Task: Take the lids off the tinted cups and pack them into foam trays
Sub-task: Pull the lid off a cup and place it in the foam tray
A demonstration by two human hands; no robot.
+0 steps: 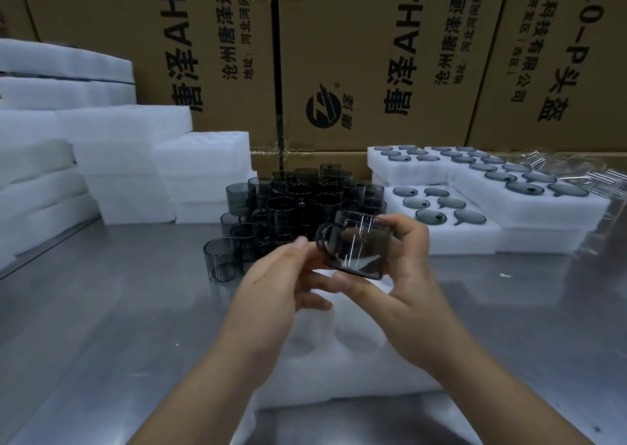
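Observation:
My right hand grips a dark tinted glass cup with a loop handle, tilted on its side above a white foam tray with round pockets. Beside the cup's handle hovers my left hand, its fingers relaxed and its fingertips close to the handle; contact cannot be told. Behind my hands stands a pile of several tinted cups on the metal table. No lid shows on the held cup.
Foam trays holding several grey lids lie at the right, near clear plastic wrap. Stacks of white foam trays fill the left. Cardboard boxes form a wall at the back. Bare steel table lies at the left front.

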